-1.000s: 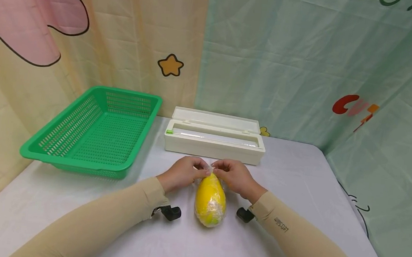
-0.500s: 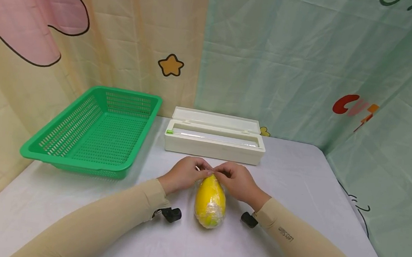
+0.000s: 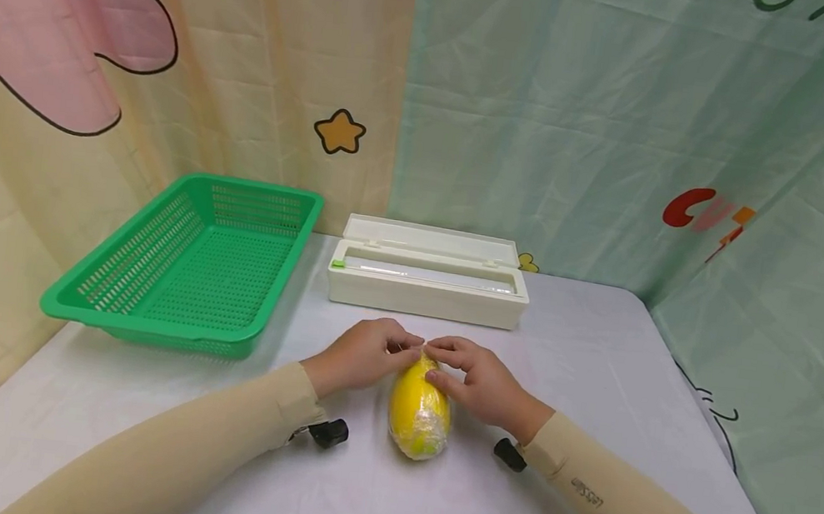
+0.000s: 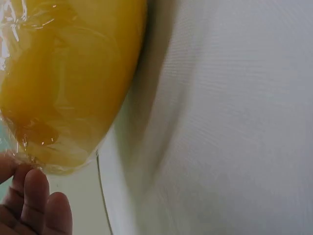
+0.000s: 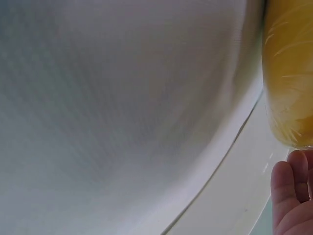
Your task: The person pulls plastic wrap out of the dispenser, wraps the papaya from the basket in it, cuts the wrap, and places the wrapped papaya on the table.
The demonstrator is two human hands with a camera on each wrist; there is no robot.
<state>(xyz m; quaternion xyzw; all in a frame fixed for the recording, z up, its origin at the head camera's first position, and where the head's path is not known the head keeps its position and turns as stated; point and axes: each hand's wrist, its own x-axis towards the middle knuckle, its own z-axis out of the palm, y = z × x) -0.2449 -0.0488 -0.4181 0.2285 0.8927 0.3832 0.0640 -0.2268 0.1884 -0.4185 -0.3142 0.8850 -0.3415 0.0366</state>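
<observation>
A yellow oblong fruit, wrapped in clear plastic wrap, lies on the white-covered table with its greenish end nearest me. At its far tip my left hand pinches the plastic wrap between thumb and fingers; the left wrist view shows the film gathered there. My right hand rests its thumb on the fruit's upper right side. Its other fingers reach fairly straight to the far tip, touching or very close to it. Whether they hold any film is hidden.
Behind the hands stands a white plastic wrap dispenser with its lid raised and a roll inside. A green plastic basket sits at the back left. Printed curtains hang behind and beside the table.
My right hand has shifted slightly right and towards me, loosening its pinch at the tip; its thumb now lies on the fruit. My left hand stays at the tip, its wrist slightly further left.
</observation>
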